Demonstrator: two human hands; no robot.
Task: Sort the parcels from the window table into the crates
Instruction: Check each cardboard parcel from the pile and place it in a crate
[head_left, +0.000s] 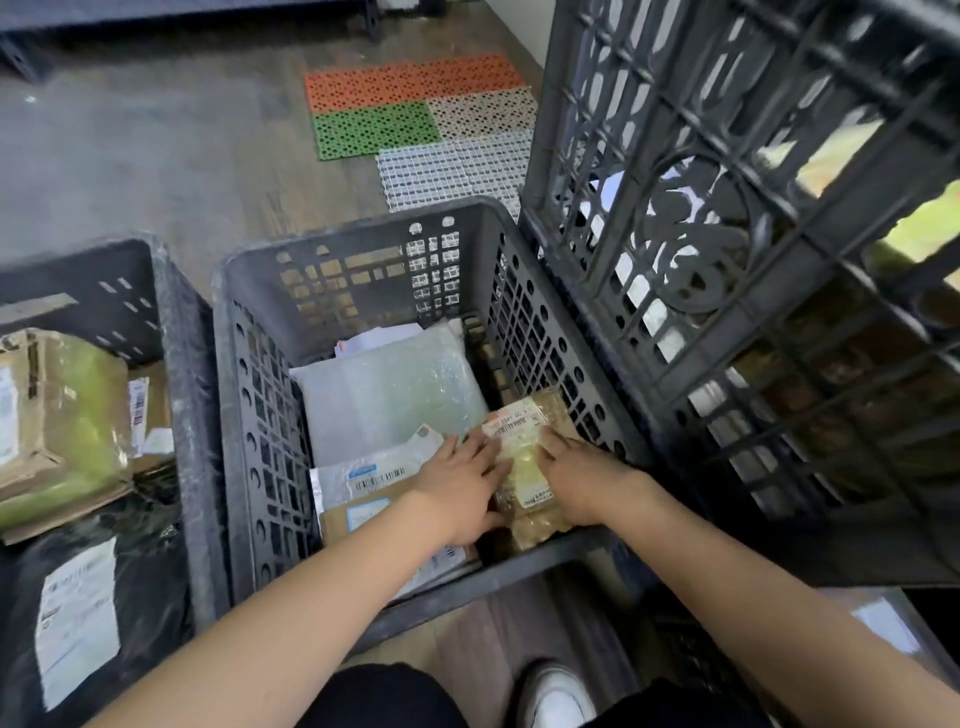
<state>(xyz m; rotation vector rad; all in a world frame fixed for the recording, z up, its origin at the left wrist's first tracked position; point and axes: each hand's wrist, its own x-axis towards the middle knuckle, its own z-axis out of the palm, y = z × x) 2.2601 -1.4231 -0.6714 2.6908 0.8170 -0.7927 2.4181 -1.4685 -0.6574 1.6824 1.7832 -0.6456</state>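
A brown padded parcel (522, 457) with a white label lies at the right side of the middle grey crate (358, 244). My left hand (460, 483) holds its left edge, fingers spread along it. My right hand (571, 480) grips its right edge, fingers curled over the side. Under and beside it lie a white bubble mailer (389, 400), a labelled white bag (363, 475) and a brown envelope (353, 517).
A left crate (176, 322) holds a cardboard box (67, 415) and a black bag (135, 566) with a label. A tall dark lattice crate (727, 208) stands at the right. Coloured perforated floor mats (415, 109) lie beyond. My shoe (556, 696) is below.
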